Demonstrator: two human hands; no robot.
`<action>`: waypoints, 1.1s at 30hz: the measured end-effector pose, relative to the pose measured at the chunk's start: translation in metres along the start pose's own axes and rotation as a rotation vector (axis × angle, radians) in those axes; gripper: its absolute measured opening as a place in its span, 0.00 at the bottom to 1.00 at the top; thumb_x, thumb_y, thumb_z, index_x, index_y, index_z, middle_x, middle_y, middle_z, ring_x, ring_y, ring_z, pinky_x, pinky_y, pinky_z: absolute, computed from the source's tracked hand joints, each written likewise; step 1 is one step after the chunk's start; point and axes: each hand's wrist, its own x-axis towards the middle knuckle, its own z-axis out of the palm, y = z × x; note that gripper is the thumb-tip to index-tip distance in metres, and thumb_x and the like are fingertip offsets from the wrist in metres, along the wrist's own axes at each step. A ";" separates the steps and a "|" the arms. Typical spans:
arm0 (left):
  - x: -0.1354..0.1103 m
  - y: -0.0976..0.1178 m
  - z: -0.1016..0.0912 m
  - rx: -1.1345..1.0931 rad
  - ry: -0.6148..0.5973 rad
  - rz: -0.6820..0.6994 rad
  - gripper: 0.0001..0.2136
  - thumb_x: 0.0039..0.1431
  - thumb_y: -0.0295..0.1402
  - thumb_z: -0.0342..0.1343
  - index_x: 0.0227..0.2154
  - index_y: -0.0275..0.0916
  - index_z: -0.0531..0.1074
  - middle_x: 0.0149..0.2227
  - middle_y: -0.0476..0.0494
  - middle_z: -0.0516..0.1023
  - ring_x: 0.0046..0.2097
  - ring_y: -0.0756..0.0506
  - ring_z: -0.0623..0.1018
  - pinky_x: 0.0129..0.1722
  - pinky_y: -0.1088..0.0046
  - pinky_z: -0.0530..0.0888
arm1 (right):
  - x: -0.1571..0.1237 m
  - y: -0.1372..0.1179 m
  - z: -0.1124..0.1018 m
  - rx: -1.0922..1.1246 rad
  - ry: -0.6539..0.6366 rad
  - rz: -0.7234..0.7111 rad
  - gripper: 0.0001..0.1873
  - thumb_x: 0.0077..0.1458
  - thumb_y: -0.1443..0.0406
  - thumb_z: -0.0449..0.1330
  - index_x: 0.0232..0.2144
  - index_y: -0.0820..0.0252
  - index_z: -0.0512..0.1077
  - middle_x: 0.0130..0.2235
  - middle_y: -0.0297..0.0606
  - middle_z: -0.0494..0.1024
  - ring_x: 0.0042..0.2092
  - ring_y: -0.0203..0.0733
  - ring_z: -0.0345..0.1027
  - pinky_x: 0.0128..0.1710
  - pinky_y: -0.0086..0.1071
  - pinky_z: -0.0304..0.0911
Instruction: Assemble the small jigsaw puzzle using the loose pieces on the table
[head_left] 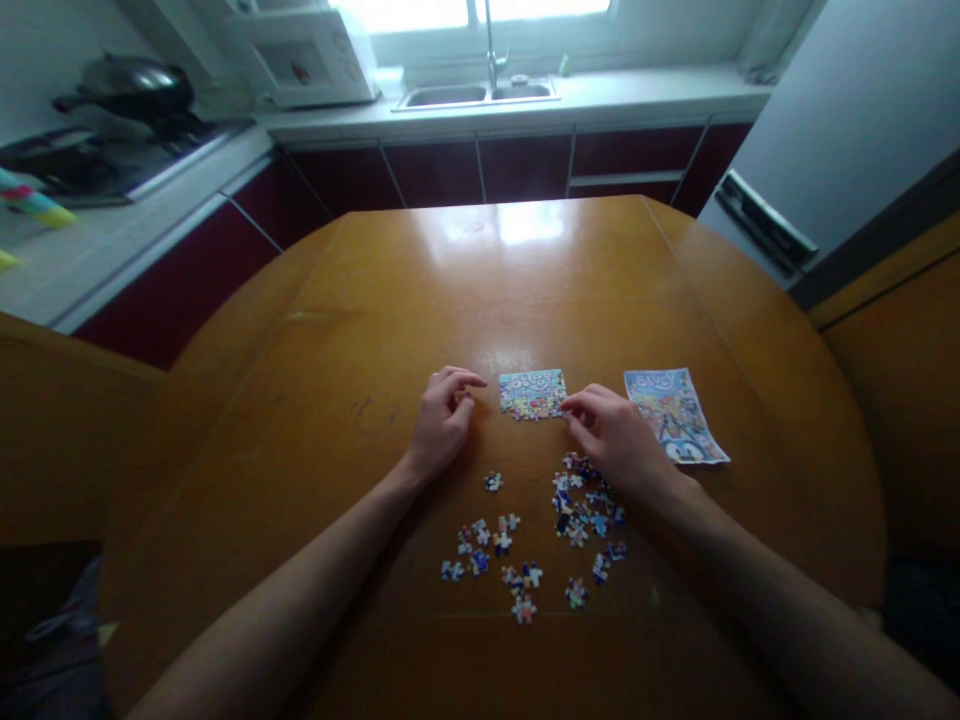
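Working the puzzle at the bench.
My right hand, fingers together, touches its corner; my left hand is curled closed.

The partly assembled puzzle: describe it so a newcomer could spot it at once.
On the wooden table, look between the left hand and right hand, beyond the loose pieces. The partly assembled puzzle is the small colourful rectangle at the right hand's fingertips. Unlike the larger printed sheet further right, it is built of joined pieces.
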 end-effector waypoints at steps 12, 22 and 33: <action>0.000 0.000 0.001 0.014 0.006 0.003 0.11 0.57 0.22 0.49 0.35 0.40 0.74 0.38 0.44 0.74 0.42 0.45 0.72 0.38 0.68 0.70 | -0.022 -0.038 0.036 -0.279 -0.321 -0.557 0.15 0.63 0.66 0.59 0.52 0.55 0.72 0.51 0.43 0.75 0.50 0.49 0.62 0.47 0.41 0.58; 0.001 0.001 0.000 0.008 0.011 0.011 0.11 0.58 0.22 0.48 0.34 0.40 0.74 0.38 0.44 0.74 0.43 0.44 0.72 0.42 0.66 0.69 | -0.018 -0.030 0.042 -0.274 -0.251 -0.457 0.07 0.64 0.65 0.57 0.34 0.57 0.74 0.38 0.40 0.76 0.44 0.46 0.61 0.45 0.39 0.55; 0.000 -0.001 0.001 0.020 0.004 0.004 0.11 0.58 0.22 0.48 0.35 0.40 0.75 0.37 0.45 0.74 0.41 0.44 0.72 0.40 0.67 0.70 | -0.018 -0.026 0.041 -0.151 -0.239 -0.380 0.06 0.63 0.64 0.58 0.36 0.58 0.75 0.39 0.41 0.74 0.44 0.45 0.62 0.45 0.39 0.60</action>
